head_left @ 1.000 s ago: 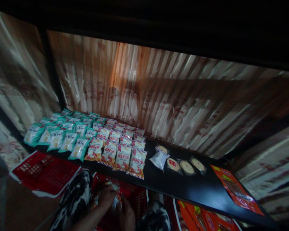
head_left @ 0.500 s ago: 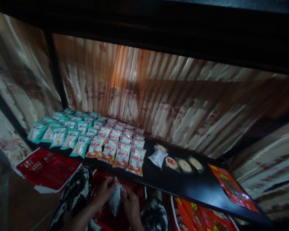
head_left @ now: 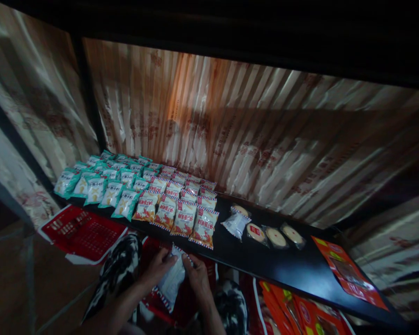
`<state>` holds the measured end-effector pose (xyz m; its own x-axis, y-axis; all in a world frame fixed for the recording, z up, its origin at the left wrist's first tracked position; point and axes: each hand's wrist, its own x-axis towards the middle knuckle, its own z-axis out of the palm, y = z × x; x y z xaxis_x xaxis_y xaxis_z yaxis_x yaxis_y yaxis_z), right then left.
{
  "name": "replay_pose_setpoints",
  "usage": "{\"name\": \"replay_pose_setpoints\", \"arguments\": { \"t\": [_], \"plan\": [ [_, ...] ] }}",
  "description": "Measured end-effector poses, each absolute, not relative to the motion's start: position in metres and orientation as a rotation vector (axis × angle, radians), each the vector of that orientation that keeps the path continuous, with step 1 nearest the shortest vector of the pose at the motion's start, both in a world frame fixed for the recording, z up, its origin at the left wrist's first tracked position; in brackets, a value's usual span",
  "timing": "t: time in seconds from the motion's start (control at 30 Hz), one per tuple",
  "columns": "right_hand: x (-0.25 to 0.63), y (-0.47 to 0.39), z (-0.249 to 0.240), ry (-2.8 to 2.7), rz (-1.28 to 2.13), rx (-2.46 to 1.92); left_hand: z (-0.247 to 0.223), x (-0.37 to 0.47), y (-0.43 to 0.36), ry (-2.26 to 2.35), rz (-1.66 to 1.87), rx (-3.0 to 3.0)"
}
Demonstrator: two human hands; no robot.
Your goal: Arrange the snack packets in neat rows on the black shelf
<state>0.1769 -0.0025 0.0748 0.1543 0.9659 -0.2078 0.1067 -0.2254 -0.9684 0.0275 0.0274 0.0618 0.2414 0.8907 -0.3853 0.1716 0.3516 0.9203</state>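
Observation:
Between my two hands is a snack bag, its pale back side facing up and striped edges at both ends. My left hand pinches its left edge near the top. On the opposite side my right hand grips the upper right edge with thumb and fingers. The bag hangs over a red basket between my knees, just in front of the black shelf. Rows of orange-and-white snack bags stand on that shelf, beside teal snack bags to their left.
A silvery bag lies face down near several round wrapped cakes. An orange packet rests at the shelf's right end; more orange packets fill a basket below. Another red basket is at left. Corrugated sheeting backs the shelf.
The bag in my hands has been turned flatter and raised slightly, showing more of its pale back. The view has shifted a little, so the shelf sits farther right.

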Motion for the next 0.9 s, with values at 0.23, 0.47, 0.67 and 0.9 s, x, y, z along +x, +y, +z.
{"name": "replay_pose_setpoints", "arguments": {
  "t": [0.23,0.47,0.67,0.9],
  "plan": [
    [0.180,-0.004,0.067,-1.067,1.156,-1.596,0.075,0.026,0.013,1.186,0.663,0.883],
    [0.177,-0.006,0.066,-0.933,1.154,-1.545,0.079,0.034,0.014,1.168,0.680,0.877],
    [0.177,-0.003,0.061,-0.744,1.228,-1.509,0.080,0.035,0.014,1.205,0.697,0.839],
    [0.173,-0.007,0.054,-0.615,1.254,-1.464,0.086,0.040,0.011,1.217,0.672,0.731]
  ]
}}
